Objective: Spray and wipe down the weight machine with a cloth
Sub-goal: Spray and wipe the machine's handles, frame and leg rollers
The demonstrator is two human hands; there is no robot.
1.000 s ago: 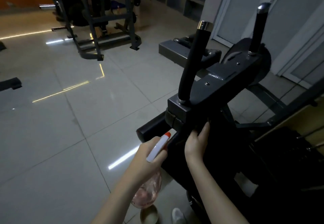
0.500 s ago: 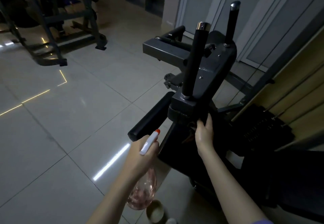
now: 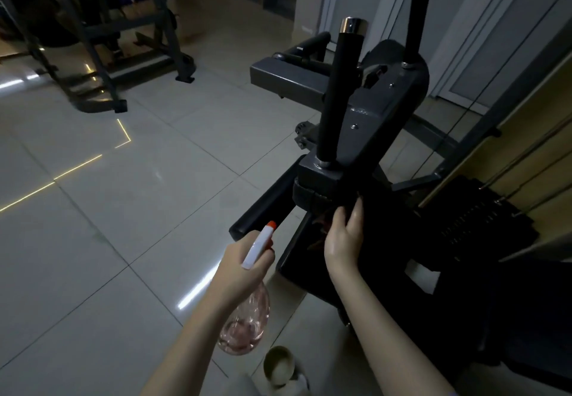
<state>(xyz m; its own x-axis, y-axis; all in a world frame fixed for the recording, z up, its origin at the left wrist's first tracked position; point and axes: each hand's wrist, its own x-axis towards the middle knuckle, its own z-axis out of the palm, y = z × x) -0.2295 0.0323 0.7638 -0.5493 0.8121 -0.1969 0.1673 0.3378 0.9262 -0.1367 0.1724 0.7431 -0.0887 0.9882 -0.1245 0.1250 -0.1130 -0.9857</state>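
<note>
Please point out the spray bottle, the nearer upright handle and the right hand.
spray bottle (image 3: pixel 246 327): head view, clear pink body.
nearer upright handle (image 3: pixel 340 92): head view, black grip.
right hand (image 3: pixel 342 237): head view, its back.

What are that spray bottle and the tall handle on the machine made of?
Spray bottle: probably clear pinkish plastic, see-through and glinting, with an opaque white head. Handle: matte black grip, likely rubber or foam; its mirror-bright cap looks like chromed metal.
</note>
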